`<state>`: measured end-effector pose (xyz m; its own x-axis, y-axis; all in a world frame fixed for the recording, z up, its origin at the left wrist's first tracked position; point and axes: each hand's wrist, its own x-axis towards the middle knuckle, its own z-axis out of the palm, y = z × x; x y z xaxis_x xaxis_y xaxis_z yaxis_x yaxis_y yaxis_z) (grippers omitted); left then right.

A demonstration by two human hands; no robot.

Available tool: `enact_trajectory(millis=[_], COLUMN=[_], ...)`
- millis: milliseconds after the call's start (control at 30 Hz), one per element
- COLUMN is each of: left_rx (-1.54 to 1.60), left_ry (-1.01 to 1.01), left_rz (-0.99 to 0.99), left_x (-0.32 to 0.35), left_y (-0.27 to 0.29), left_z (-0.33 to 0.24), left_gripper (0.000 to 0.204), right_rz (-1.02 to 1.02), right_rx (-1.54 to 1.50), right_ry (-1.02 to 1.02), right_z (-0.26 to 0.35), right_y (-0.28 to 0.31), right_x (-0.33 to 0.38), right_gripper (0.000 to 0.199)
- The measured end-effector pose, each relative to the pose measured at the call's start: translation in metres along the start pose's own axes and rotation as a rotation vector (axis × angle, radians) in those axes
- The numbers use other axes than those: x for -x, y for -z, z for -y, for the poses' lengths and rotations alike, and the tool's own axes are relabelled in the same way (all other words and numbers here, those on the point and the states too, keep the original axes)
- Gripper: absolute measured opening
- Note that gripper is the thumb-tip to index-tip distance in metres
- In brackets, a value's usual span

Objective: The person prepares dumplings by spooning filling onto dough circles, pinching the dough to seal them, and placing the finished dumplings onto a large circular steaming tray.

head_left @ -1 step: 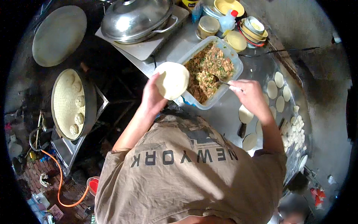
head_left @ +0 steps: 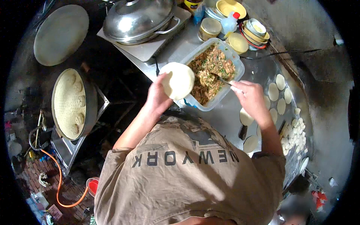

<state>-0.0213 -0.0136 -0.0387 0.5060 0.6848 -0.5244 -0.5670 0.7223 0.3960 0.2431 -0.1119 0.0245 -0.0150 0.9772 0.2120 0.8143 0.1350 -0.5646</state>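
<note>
My left hand [head_left: 158, 96] is closed on the edge of a round dough wrapper [head_left: 177, 81], which lies flat and bare on it beside the tub's near left corner. My right hand [head_left: 250, 96] grips the handle of a metal spoon [head_left: 224, 80]; its bowl is sunk in the meat filling [head_left: 219, 62] and partly hidden. Chopped green bits show in the filling. It lies in a clear plastic tub [head_left: 239, 63] on the metal table. Right of my right forearm are several flat dough rounds [head_left: 273, 91] and a heap of small dough pieces [head_left: 294, 135].
A lidded steel pan [head_left: 138, 22] sits on a flat cooker at the back. Stacked bowls [head_left: 258, 30], a lidded jar [head_left: 210, 28] and a red-capped bottle [head_left: 229, 23] stand behind the tub. At left is a round steamer [head_left: 69, 101] holding several buns. An orange hose [head_left: 60, 180] crosses the floor.
My left hand and the wrapper have shifted slightly right, closer to the tub. The spoon stays in the filling, with my right hand almost where it was.
</note>
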Motion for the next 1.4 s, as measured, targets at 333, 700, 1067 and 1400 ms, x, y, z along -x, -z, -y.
enact_trajectory(millis=[333, 700, 1067, 1400], left_rx=[0.147, 0.234, 0.111, 0.299], left_ry=[-0.017, 0.004, -0.127, -0.077], left_rz=[0.102, 0.474, 0.337, 0.386], left_x=[-0.028, -0.032, -0.030, -0.034], left_y=[-0.047, -0.016, -0.015, -0.014], left_z=[0.031, 0.027, 0.027, 0.029], left_gripper=[0.042, 0.050, 0.049, 0.050], right_rz=[-0.190, -0.211, -0.252, -0.105], right_rx=[0.388, 0.070, -0.150, 0.117], right_ry=[-0.065, -0.068, -0.077, 0.013], right_z=[0.034, 0.027, 0.032, 0.048], right_y=[-0.100, -0.082, -0.053, -0.062], right_x=[0.028, 0.022, 0.025, 0.031], right_gripper=[0.053, 0.044, 0.036, 0.041])
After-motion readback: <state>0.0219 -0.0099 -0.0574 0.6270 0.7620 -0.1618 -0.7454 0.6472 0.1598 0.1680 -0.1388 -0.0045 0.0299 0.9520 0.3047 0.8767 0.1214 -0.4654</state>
